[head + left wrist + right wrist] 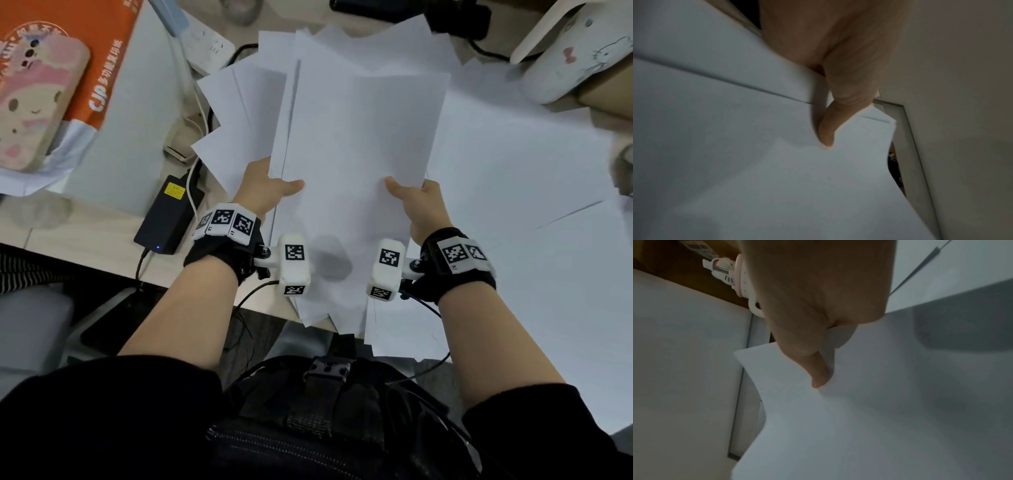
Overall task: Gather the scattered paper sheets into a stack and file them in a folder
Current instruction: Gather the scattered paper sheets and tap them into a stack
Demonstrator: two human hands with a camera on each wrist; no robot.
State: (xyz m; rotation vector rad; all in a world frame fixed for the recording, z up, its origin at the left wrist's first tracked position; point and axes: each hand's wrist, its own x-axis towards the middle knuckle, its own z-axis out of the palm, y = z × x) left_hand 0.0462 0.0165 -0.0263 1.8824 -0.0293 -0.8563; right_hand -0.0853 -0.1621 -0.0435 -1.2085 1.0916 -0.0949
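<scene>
I've got the bundle of paper sheets up in front of me, one hand on each side. My left hand pinches the left edge, thumb lying flat across the top sheet and the other fingers hidden underneath; the left wrist view shows that thumb pressed down on the paper, with sheet edges stepped beneath it. My right hand does the same on the right edge, thumb on top, and the right wrist view has the thumb bearing on the top sheet. The sheets are far from squared (corners fan out at the far end and to the left, and more ragged corners poke out at the near end, past the desk edge, between my wrists). More white paper lies flat on the desk to my right, spreading out from under the bundle. On the left, a black power adapter sits near my left wrist with its small blue light lit. Further left there's an orange paper pack with a pink cartoon case resting on it. At the far left a white power strip peeks out beyond the fanned sheets. At the far right stands a white cartoon-cat item. No folder that I can pick out for sure.
</scene>
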